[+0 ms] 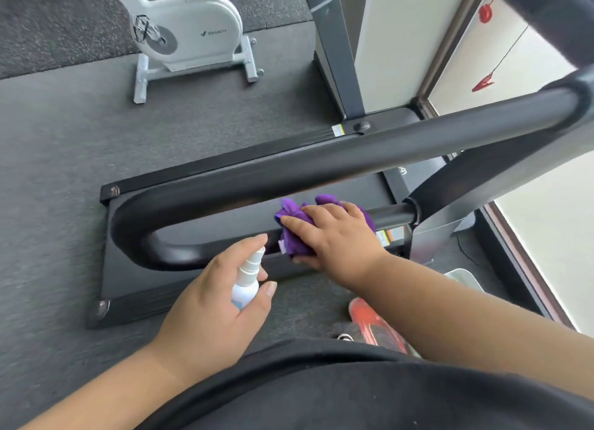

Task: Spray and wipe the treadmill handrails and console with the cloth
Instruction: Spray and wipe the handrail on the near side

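Note:
A black U-shaped treadmill handrail [289, 169] runs across the middle of the view, curving back at the left into a lower bar. My right hand [337, 236] grips a bunched purple cloth [295, 233] wrapped over that lower bar. Just left of it, my left hand [218, 304] holds a small white spray bottle [246, 285] upright, with the index finger on top of its nozzle, close to the bar. The console is out of view.
The treadmill deck [193, 269] lies below the rail on grey floor matting. A white exercise bike [189, 34] stands at the back left. A treadmill upright [334, 53] rises at the back. A red shoe [373, 323] is on the floor below my right arm.

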Action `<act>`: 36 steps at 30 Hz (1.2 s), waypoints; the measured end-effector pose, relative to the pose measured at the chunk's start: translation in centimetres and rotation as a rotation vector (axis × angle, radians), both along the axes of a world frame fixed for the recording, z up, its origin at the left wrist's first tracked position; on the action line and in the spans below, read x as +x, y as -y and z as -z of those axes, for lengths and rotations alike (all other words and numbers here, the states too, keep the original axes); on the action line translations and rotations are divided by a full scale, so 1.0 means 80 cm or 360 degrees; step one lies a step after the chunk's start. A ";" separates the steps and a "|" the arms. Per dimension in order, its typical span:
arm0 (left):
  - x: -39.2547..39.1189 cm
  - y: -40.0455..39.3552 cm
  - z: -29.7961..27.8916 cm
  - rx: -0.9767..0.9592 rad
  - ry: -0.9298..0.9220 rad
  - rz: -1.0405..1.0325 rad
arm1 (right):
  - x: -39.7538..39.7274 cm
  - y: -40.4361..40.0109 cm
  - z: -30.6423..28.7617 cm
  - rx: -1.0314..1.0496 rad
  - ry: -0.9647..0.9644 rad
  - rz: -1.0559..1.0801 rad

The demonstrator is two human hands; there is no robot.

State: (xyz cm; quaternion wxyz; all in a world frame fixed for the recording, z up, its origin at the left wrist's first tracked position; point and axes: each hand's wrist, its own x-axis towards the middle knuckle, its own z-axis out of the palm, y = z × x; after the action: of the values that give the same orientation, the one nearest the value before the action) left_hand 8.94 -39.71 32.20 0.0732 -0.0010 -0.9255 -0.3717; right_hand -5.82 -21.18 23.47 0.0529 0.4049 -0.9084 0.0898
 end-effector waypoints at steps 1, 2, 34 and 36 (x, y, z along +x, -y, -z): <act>-0.002 -0.004 0.002 -0.0006 0.0008 0.0006 | -0.008 -0.022 0.004 0.0001 -0.0013 0.0042; -0.004 -0.009 0.002 -0.0005 0.0020 0.0007 | -0.016 -0.044 0.008 0.0009 -0.0023 0.0086; -0.120 -0.100 0.029 -0.0863 0.0449 -0.0030 | 0.055 -0.154 -0.035 -0.0679 0.0388 -0.0603; -0.141 -0.126 0.031 -0.0882 0.0435 0.0055 | 0.055 -0.171 -0.037 -0.0689 0.0406 -0.0553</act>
State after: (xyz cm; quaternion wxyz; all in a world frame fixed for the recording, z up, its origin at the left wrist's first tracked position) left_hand -2.30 -29.64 29.72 -0.0614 0.0133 -0.9927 -0.1031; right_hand -1.45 -7.50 26.39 0.0074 0.5189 -0.7847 0.3391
